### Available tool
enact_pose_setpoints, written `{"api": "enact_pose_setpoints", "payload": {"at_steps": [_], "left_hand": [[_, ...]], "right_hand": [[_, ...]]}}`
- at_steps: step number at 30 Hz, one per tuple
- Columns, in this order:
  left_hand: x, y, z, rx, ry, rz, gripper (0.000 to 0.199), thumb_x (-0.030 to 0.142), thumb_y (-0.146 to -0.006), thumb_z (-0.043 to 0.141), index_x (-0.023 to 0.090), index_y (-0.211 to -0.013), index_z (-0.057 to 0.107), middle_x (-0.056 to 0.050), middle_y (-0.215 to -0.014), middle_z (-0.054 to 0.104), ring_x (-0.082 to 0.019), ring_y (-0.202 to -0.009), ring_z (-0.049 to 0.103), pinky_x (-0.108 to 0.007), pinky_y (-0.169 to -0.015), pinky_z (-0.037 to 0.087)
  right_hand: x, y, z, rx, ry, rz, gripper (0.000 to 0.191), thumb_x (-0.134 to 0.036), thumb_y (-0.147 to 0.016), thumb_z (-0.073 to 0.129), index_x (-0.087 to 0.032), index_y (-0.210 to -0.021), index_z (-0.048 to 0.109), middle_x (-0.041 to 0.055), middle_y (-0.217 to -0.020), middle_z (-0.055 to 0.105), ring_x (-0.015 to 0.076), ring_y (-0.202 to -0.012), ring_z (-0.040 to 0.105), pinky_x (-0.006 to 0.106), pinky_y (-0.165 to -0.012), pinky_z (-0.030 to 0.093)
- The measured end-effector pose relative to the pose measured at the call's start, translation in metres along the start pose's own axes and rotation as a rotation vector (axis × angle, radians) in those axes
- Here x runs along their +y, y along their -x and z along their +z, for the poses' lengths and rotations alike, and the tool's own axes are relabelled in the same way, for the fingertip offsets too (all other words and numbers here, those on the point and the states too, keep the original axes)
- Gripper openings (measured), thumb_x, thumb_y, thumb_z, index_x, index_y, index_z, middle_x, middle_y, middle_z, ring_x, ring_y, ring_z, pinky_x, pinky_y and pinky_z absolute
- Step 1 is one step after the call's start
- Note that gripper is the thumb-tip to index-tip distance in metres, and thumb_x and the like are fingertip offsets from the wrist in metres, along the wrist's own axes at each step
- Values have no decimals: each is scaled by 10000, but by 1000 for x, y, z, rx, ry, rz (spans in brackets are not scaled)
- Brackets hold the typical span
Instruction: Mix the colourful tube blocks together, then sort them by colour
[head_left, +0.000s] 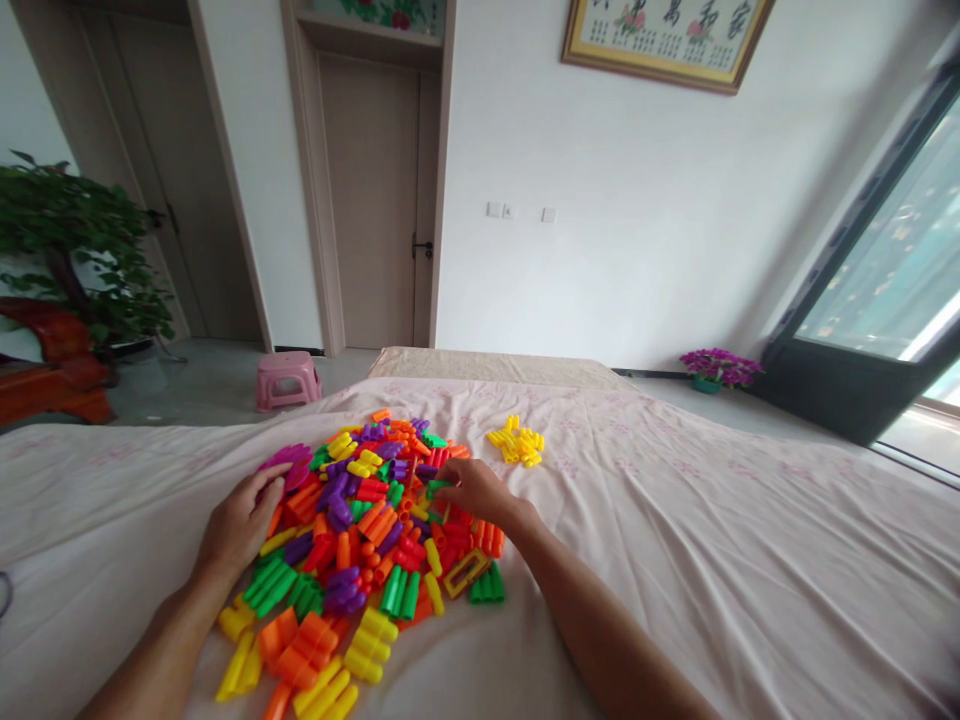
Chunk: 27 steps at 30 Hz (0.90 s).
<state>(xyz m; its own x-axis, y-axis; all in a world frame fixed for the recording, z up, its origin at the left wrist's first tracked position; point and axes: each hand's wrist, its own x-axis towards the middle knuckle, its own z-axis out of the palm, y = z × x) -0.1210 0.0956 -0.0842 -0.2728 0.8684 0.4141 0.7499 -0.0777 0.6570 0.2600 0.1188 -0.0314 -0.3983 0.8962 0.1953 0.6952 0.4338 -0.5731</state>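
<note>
Plastic blocks, one mixed pile [390, 530], between your two hands; green block [436, 488] at your right fingertips.

Right hand [480, 490]: fingers curled narrow, reaching in from the right; the green block lies just left of it, long axis roughly left to right (grip or mere touch, you cannot tell from here). Left hand [240, 520]: half curled at the pile's left edge, beside the magenta piece [300, 465]; hold unclear. Yellow cluster [517, 442]: apart from the pile, far and right, nearer your right hand. Surface: pale flowered sheet [660, 540], creased. Room: pink stool [287, 380] far left, door [369, 200] and white wall [510, 290] beyond, framed picture [667, 42] high, potted flowers [720, 370] far right.
</note>
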Motion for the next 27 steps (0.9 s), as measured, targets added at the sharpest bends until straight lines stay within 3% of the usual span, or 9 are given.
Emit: {"api": "enact_pose_setpoints", "payload": {"at_steps": [5,10,16,21,27], "left_hand": [[0,0,0,-9,10,-8,470,482,-895,421,239,-1206,675,-75,-1265,692,-251,-1185,628,-358,-1049,463],[-1,0,1,-10,11,-7,478,485,-902,413,231,-1212,673,-83,-1265,690,-258,-1185,626,-375,-1050,461],[-1,0,1,-19,11,-8,479,484,-909,408,227,-1221,665,-84,-1282,679,-256,-1206,612,-377,-1065,447],[-3,0,0,-16,4,-4,482,494,-910,403,231,-1216,666,-82,-1278,681,-257,-1204,613,-370,-1060,450],[0,0,0,-2,0,5,464,477,-905,420,235,-1208,675,-83,-1264,690,-256,-1191,623,-376,-1055,460]], "right_hand": [[9,-4,-10,105,19,44,108,-278,-799,713,-187,-857,719,-20,-739,685,122,-665,581,217,-589,344],[25,-7,-26,205,16,147,152,-293,-801,713,-186,-907,734,9,-807,721,140,-715,612,228,-614,365],[38,-3,-44,105,64,186,168,-317,-822,661,-192,-846,771,10,-751,717,141,-682,610,231,-589,360],[22,-1,-31,39,91,87,218,-300,-861,590,-198,-823,780,-3,-737,719,138,-670,616,224,-603,379],[-13,4,-2,-31,179,-125,279,-297,-820,659,-269,-1080,755,24,-1049,756,212,-986,660,275,-863,449]]}}
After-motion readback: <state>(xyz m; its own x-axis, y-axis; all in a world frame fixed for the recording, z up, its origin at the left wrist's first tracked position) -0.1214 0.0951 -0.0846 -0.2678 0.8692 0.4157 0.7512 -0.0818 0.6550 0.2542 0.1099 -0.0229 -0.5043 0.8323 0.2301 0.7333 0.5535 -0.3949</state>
